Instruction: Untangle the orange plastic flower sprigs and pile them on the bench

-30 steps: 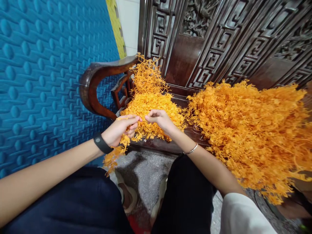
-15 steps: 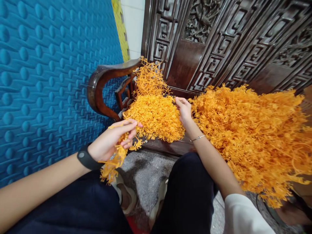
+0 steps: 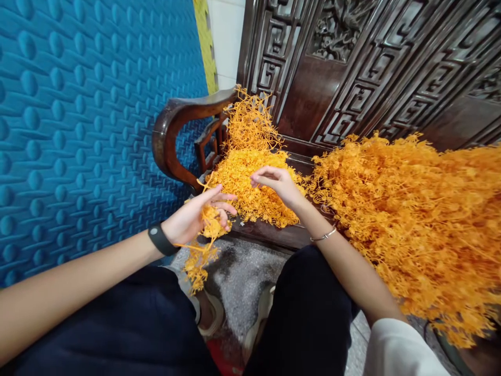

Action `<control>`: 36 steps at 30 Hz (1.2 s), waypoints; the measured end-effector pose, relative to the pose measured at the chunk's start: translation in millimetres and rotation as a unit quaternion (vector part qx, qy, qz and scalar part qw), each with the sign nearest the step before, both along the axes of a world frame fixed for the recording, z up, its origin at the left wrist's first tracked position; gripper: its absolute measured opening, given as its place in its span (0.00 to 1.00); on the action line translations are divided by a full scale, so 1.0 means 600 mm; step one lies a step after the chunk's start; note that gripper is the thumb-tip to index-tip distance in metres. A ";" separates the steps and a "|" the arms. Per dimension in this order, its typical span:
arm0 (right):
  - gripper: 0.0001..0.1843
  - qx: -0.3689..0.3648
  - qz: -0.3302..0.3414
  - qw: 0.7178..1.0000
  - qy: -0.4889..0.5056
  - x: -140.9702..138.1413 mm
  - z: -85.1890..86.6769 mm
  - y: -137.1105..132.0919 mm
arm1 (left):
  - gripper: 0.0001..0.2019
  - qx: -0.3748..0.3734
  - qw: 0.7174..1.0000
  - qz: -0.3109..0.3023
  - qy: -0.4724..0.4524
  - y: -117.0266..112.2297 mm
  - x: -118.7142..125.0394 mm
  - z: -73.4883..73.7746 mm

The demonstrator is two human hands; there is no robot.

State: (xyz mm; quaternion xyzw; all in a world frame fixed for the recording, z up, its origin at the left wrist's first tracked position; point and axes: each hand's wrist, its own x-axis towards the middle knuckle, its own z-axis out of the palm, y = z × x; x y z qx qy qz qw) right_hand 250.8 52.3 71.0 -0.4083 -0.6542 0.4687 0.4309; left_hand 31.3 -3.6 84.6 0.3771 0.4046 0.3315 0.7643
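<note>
My left hand (image 3: pixel 199 214) is in front of the near pile, its thumb and fingers loosely apart around a bunch of orange branching sprigs (image 3: pixel 198 258). The bunch passes through the palm and dangles below the wrist. Over the near pile of orange pieces (image 3: pixel 270 206), my right hand (image 3: pixel 274 183) has its thumb and fingertips pinched together. Whatever lies between those fingertips is too small to make out. Behind this pile rises a looser tangle of thin orange stems (image 3: pixel 250 122). A much larger heap of orange sprigs (image 3: pixel 415 219) fills the right side.
The piles rest on a dark wooden bench seat (image 3: pixel 270 234) with a curved armrest (image 3: pixel 168 136) at the left and a carved backrest (image 3: pixel 317 96) behind. A blue foam mat (image 3: pixel 86 130) stands along the left. My knees are close to the seat's front edge.
My right hand has moved left from the near pile's right edge to above its middle. The fingers of my left hand have spread a little, with the sprigs still hanging from it.
</note>
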 end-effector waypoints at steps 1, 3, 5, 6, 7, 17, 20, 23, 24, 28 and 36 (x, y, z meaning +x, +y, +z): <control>0.08 0.013 0.030 0.999 -0.008 -0.012 0.008 -0.015 | 0.19 -0.004 1.000 0.004 -0.005 0.002 0.003 0.001; 0.08 0.052 0.075 0.995 -0.042 -0.036 0.020 -0.043 | 0.19 -0.006 1.000 0.004 -0.011 0.003 0.010 0.002; 0.08 0.106 0.095 0.986 -0.092 -0.054 0.025 -0.061 | 0.19 -0.004 1.000 0.000 -0.016 0.002 0.018 0.002; 0.07 0.134 0.099 0.979 -0.119 -0.060 0.025 -0.066 | 0.18 -0.005 1.000 0.003 -0.019 0.002 0.023 0.002; 0.06 0.159 0.102 0.971 -0.144 -0.064 0.024 -0.069 | 0.17 -0.009 1.000 0.013 -0.021 0.001 0.027 0.001; 0.04 0.147 0.136 0.966 -0.165 -0.055 0.013 -0.075 | 0.09 -0.008 0.999 0.030 -0.019 0.007 0.036 -0.009; 0.03 0.116 0.122 0.974 -0.151 -0.053 0.012 -0.077 | 0.11 -0.004 1.000 0.000 -0.019 0.008 0.034 -0.009; 0.02 0.147 0.076 0.974 -0.157 -0.053 0.005 -0.073 | 0.12 0.002 1.000 -0.029 -0.003 0.010 0.031 -0.009; 0.02 0.159 0.059 0.974 -0.151 -0.053 0.003 -0.071 | 0.11 0.003 0.999 -0.031 0.008 0.010 0.030 -0.008; 0.02 0.173 0.002 0.979 -0.106 -0.054 -0.004 -0.064 | 0.09 0.037 0.998 -0.037 0.042 0.011 0.022 -0.002; 0.08 -0.021 0.033 0.999 0.010 -0.070 -0.006 -0.067 | 0.06 0.099 0.991 -0.003 0.087 0.007 0.016 0.006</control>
